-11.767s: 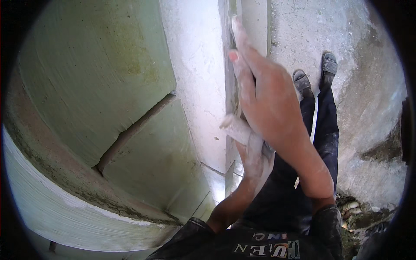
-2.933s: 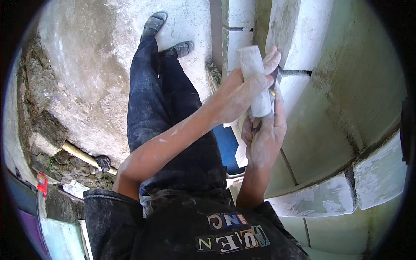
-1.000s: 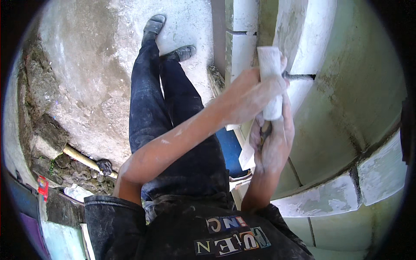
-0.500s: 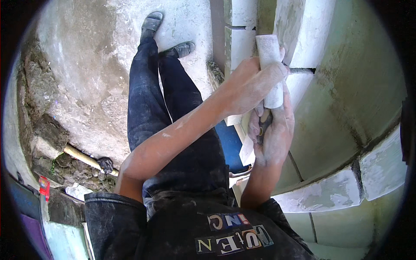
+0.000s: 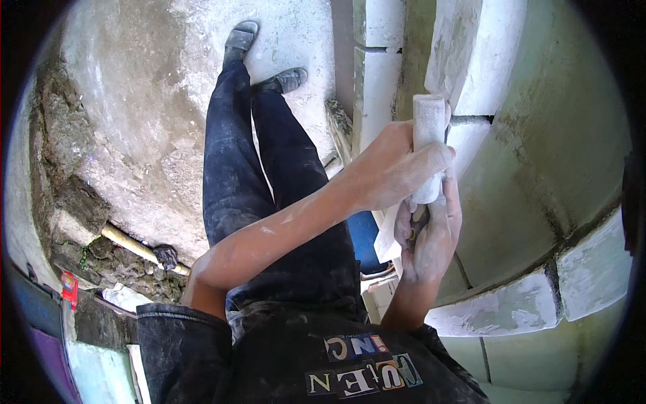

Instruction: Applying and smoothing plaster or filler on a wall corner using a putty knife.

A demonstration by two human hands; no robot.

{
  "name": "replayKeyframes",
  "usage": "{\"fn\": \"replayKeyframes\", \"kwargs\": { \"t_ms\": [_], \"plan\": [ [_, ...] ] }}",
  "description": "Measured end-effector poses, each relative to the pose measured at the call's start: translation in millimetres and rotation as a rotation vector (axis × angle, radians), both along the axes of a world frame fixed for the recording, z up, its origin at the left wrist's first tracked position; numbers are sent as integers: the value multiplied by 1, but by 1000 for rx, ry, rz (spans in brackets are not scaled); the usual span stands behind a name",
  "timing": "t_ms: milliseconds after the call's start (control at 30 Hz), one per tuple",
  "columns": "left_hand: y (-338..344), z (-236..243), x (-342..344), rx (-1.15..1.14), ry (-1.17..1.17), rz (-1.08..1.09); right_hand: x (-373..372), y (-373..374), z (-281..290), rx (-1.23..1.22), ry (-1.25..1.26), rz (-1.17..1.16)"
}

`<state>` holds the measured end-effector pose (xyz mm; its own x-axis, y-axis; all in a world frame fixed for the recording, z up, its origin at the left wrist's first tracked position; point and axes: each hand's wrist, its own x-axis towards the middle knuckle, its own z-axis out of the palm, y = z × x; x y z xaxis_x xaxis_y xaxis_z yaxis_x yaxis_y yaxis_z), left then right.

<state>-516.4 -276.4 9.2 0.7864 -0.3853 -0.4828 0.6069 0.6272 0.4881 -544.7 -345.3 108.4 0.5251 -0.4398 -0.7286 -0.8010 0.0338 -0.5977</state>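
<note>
A short white cylinder [image 5: 426,121], dusty and pale all over, stands nearly upright in the picture at the right of centre. My left hand [image 5: 410,168] is closed round its middle, thumb across the front. Just below, my right hand [image 5: 434,246] is turned palm up, its fingers reaching up behind the cylinder's lower end. In that palm sits a small dark object [image 5: 420,221] with a yellowish spot; fingers and cylinder hide most of it, so its kind cannot be told. White powder coats both hands.
Pale blocks [image 5: 494,306] edge a curved greenish surface [image 5: 531,182] on the right. Beside my legs stands a blue container [image 5: 365,237]. To the left, a yellowish pole [image 5: 131,244] lies on rough rubble. My feet are on the whitish concrete floor [image 5: 289,40].
Both hands and the cylinder have come down in the picture, nearer my body. The cylinder tilts less than before. The grip looks the same.
</note>
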Motion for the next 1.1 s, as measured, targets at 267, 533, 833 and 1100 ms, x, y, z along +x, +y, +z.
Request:
{"fn": "replayKeyframes", "kwargs": {
  "t_ms": [267,533,833,1100],
  "plan": [
    [-2,1,-3,-20,-12,-71,-7,0,-2,-106,14,-25],
    [2,-1,-3,-45,-35,-141,-10,-1,-1,-11,-45,-35],
    [3,0,-2,-58,-64,-214,-16,-6,-5,-47,-36,-24],
    [12,-13,-2,-143,-8,-258,-7,5,-21,46,-122,-16]
  ]
}}
